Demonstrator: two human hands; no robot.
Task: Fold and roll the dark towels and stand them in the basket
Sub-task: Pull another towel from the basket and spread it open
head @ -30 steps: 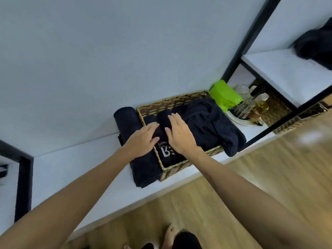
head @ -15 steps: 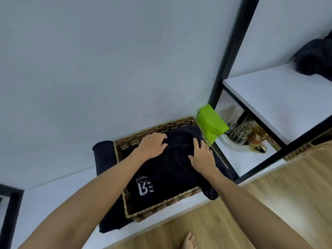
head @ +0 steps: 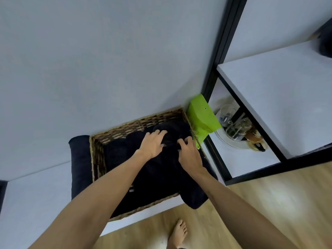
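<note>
Head view is looking down on a woven basket (head: 97, 155) that is sitting on a low white shelf (head: 36, 198) against a pale wall (head: 107, 60), and both arms are reaching in from below. The left hand (head: 152, 143) is lying palm down on the dark towel (head: 158, 177) that is filling the basket, fingers spread and fairly straight, pressing on the cloth rather than gripping it. The right hand (head: 188, 153) is sitting just beside it, nearer the basket's right wall, and its fingers are curling into the fabric, bunching a fold of that towel between fingertips and thumb. Part of the same dark cloth is spilling over the basket's near right corner and hanging past the shelf edge. A second rolled towel (head: 80, 162) is lying outside the basket, pressed against its left wall, on the shelf.

Just right of the basket a bright green bag (head: 203, 119) is leaning against a black frame post (head: 221, 56). Beyond the post, on a lower white board, a round tray (head: 231, 143) is carrying glass jars (head: 237, 130); what is in them is too blurred to tell. A higher white shelf (head: 280, 97) is jutting out above it. A bare foot (head: 177, 234) is standing on the wooden floor (head: 269, 198) below.
</note>
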